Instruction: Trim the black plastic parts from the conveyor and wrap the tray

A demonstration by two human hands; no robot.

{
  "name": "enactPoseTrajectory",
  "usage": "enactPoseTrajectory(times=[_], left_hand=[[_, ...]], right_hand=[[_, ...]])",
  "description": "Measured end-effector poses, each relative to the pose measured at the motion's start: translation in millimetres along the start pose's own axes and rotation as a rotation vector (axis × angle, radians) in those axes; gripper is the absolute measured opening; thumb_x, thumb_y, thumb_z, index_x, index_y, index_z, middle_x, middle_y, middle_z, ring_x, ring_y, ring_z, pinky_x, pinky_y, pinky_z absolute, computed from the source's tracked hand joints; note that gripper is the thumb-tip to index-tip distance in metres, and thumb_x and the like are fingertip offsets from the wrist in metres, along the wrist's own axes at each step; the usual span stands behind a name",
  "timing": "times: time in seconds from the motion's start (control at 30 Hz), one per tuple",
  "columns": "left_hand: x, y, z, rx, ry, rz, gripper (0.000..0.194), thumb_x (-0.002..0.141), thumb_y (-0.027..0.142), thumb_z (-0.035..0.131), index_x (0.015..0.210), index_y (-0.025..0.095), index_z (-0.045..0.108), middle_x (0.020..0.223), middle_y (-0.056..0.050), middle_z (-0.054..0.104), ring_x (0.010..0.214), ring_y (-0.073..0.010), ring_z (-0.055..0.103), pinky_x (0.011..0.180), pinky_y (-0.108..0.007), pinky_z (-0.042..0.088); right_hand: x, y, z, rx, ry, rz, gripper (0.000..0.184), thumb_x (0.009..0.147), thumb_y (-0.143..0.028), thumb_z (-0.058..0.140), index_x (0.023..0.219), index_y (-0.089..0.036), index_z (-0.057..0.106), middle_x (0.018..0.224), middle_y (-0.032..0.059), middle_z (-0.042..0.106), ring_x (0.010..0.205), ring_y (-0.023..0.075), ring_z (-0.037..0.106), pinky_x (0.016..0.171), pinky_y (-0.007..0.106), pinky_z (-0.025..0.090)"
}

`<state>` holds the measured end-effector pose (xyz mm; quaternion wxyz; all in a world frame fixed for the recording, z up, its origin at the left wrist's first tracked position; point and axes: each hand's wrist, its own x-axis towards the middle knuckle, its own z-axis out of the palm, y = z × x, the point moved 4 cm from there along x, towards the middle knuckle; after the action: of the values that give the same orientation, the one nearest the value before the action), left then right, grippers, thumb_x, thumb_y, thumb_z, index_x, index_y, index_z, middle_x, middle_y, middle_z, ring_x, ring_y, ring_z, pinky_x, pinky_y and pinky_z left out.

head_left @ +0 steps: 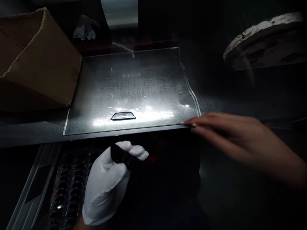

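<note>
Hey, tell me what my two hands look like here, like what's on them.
Your left hand wears a white, fabric-looking glove that covers the visible fingers and ends at the wrist, with no marking I can make out. Your right hand is bare, and no sleeve shows on that wrist.

No lettering, label, brand, number or sign can be read here.

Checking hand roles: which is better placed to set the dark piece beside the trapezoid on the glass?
Likely the left hand: it holds the dark piece and sits nearer the trapezoid. The right hand, at the right corner of the glass, apparently pinches something small.
</note>
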<state>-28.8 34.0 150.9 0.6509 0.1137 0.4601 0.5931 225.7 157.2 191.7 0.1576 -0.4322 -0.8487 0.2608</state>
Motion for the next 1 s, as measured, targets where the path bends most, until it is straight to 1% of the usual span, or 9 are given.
enactPoseTrajectory(times=[0.1, 0.2, 0.4, 0.63, 0.77, 0.83, 0.9, 0.97, 1.0], left_hand=[[2.0, -2.7, 7.8, 0.006, -0.052, 0.044, 0.022, 0.086, 0.033, 0.083, 0.107, 0.029, 0.081, 0.102, -0.002, 0.084, 0.103, -0.0252, 0.079, 0.1, -0.04, 0.062], [6.2, -6.2, 9.5, 0.033, -0.1, 0.102, 0.018, 0.089, 0.034, 0.08, 0.107, 0.033, 0.082, 0.105, 0.0, 0.084, 0.106, -0.0265, 0.078, 0.103, -0.042, 0.06], [14.0, -6.5, 19.8, 0.228, -0.475, 0.354, 0.047, 0.081, 0.055, 0.083, 0.125, 0.038, 0.077, 0.123, -0.006, 0.081, 0.113, -0.0386, 0.075, 0.105, -0.053, 0.059], [5.4, -17.5, 41.4, 0.265, -0.371, 0.363, 0.041, 0.078, 0.058, 0.084, 0.116, 0.046, 0.078, 0.115, 0.002, 0.082, 0.111, -0.0328, 0.077, 0.108, -0.048, 0.057], [11.8, -21.0, 27.7, 0.329, -0.289, 0.358, 0.043, 0.07, 0.067, 0.085, 0.108, 0.046, 0.081, 0.105, 0.0, 0.083, 0.105, -0.0364, 0.077, 0.107, -0.057, 0.055], [16.8, -24.0, 15.6, 0.313, -0.242, 0.359, 0.048, 0.054, 0.072, 0.09, 0.093, 0.044, 0.084, 0.094, -0.001, 0.083, 0.098, -0.0391, 0.078, 0.102, -0.061, 0.058], [19.8, -32.6, 4.5, 0.28, -0.131, 0.283, 0.054, 0.041, 0.073, 0.093, 0.082, 0.04, 0.083, 0.087, -0.002, 0.083, 0.094, -0.0412, 0.078, 0.096, -0.063, 0.061], [19.3, -47.6, -2.6, 0.259, 0.005, 0.128, 0.047, 0.053, 0.067, 0.093, 0.085, 0.035, 0.081, 0.092, -0.003, 0.083, 0.098, -0.0411, 0.078, 0.094, -0.063, 0.062], [18.7, -55.7, -3.8, 0.252, 0.037, 0.062, 0.038, 0.063, 0.06, 0.091, 0.088, 0.033, 0.081, 0.094, -0.004, 0.083, 0.098, -0.0399, 0.078, 0.093, -0.063, 0.062]], right_hand=[[2.3, 57.9, -24.7, -0.192, 0.17, 0.29, 0.025, 0.106, -0.03, 0.055, 0.123, -0.024, 0.073, 0.119, 0.0102, 0.074, 0.104, 0.0266, 0.071, 0.085, 0.037, 0.052], [5.7, 102.9, -35.9, -0.269, 0.222, 0.427, 0.037, 0.108, -0.036, 0.05, 0.133, -0.018, 0.07, 0.125, 0.0166, 0.07, 0.115, 0.0305, 0.066, 0.093, 0.04, 0.049], [4.8, 137.3, -26.3, -0.341, 0.286, 0.35, 0.045, 0.11, -0.038, 0.044, 0.136, -0.013, 0.069, 0.12, 0.0201, 0.067, 0.115, 0.0338, 0.06, 0.101, 0.048, 0.047], [-0.5, 157.6, -15.0, -0.374, 0.514, 0.309, 0.028, 0.103, -0.033, 0.058, 0.12, -0.024, 0.079, 0.105, 0.0098, 0.07, 0.104, 0.0298, 0.062, 0.093, 0.045, 0.05], [3.6, 157.3, -16.9, -0.373, 0.558, 0.277, 0.029, 0.103, -0.033, 0.06, 0.122, -0.02, 0.078, 0.109, 0.0105, 0.07, 0.105, 0.0266, 0.061, 0.096, 0.042, 0.05], [-5.7, 147.9, -15.6, -0.372, 0.647, 0.261, 0.032, 0.103, -0.032, 0.059, 0.127, -0.017, 0.075, 0.118, 0.0141, 0.068, 0.112, 0.0277, 0.059, 0.102, 0.044, 0.048], [-30.1, 131.1, -6.5, -0.238, 0.786, 0.242, 0.031, 0.102, -0.031, 0.06, 0.127, -0.019, 0.074, 0.122, 0.0149, 0.066, 0.118, 0.0299, 0.058, 0.108, 0.049, 0.045], [-63.2, 115.2, 17.1, 0.067, 0.866, 0.233, 0.023, 0.098, -0.032, 0.065, 0.115, -0.025, 0.077, 0.115, 0.0112, 0.068, 0.114, 0.0309, 0.062, 0.106, 0.051, 0.049], [-77.4, 113.6, 36.5, 0.296, 0.811, 0.285, 0.015, 0.097, -0.034, 0.067, 0.105, -0.029, 0.079, 0.108, 0.0085, 0.07, 0.108, 0.0302, 0.065, 0.101, 0.049, 0.053]])
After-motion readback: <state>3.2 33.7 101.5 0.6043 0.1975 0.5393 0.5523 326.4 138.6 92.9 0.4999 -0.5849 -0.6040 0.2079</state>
